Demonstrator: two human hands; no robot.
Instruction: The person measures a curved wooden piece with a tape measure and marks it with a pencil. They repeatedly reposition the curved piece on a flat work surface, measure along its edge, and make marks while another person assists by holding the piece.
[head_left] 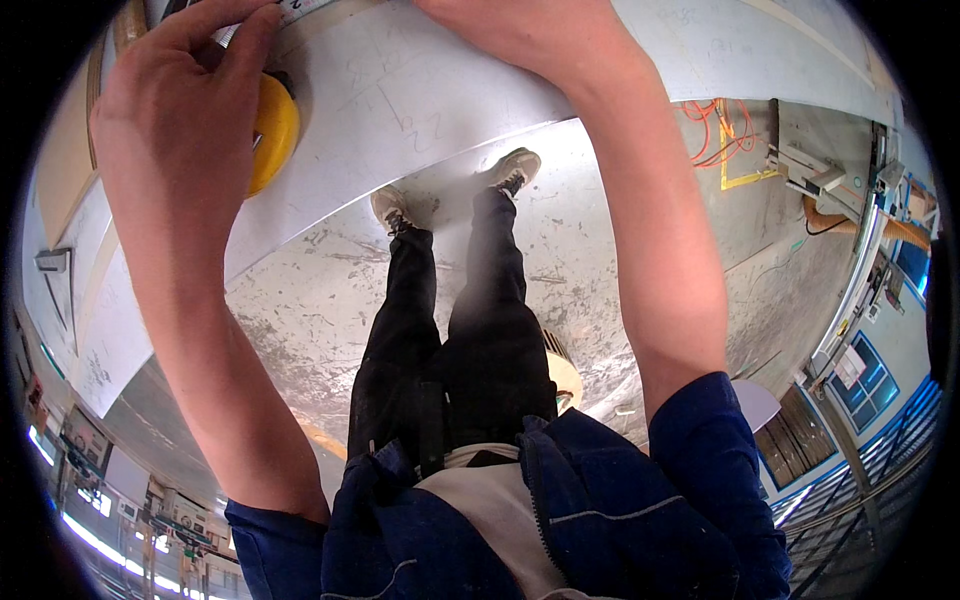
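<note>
Worktop (440, 95): pale, pencil-marked; yellow tape measure (275, 135) at left, contact unclear | Floor (590, 290): grey, scuffed; orange cord (703, 128) lies at right, beside yellow marking (750, 181).

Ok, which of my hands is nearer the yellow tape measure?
Left: your left hand is right at the yellow tape measure, covering part of it; your right hand is farther off to its right, partly out of frame.

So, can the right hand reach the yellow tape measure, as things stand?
Probably yes, though the right hand is partly out of view: mostly white surface shows between it and the yellow tape measure. The left hand hides the case's left; its right side is exposed.
</note>
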